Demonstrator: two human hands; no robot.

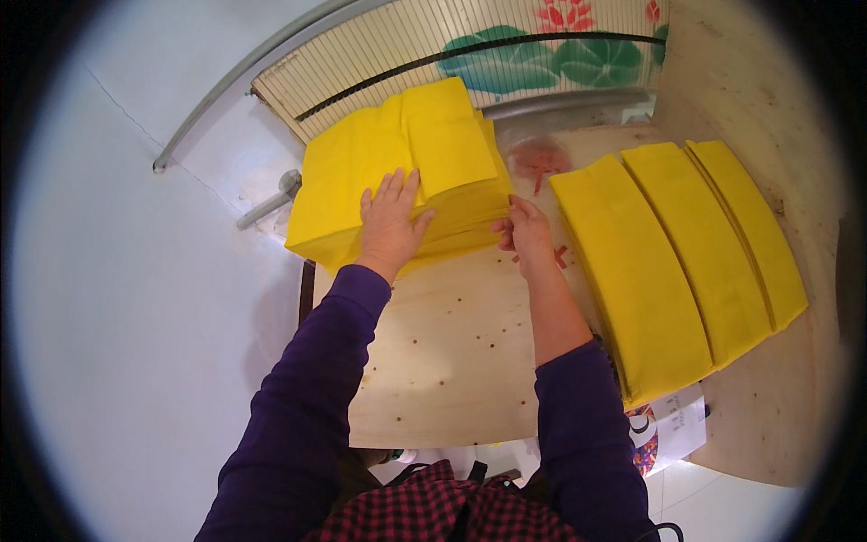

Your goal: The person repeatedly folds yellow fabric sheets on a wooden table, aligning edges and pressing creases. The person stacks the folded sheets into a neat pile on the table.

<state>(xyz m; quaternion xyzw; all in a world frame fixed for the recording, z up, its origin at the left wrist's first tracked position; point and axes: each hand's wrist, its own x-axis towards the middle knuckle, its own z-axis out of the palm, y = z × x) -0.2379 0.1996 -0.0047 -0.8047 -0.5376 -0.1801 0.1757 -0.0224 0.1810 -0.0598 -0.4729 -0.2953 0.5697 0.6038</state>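
A thick stack of folded yellow sheets (pixel 357 158), cloth or paper I cannot tell, lies at the far left of the wooden table. My left hand (pixel 394 219) rests on its near edge, fingers stretched out flat. At the stack's right corner, my right hand (pixel 528 233) is closed, thumb and forefinger pinching the edge of a yellow sheet. Its other fingers curl inward. To the right, further stacks of the same yellow sheets (pixel 646 280) stand side by side in three rows.
The pale wooden table (pixel 452 361) has small dark holes and red marks (pixel 539 167). Behind it stands a slatted panel (pixel 397 63) with painted lotus leaves, beside a grey metal tube (pixel 212 99). A plywood board (pixel 777 163) borders the right. Below sits a white printed box (pixel 673 425).
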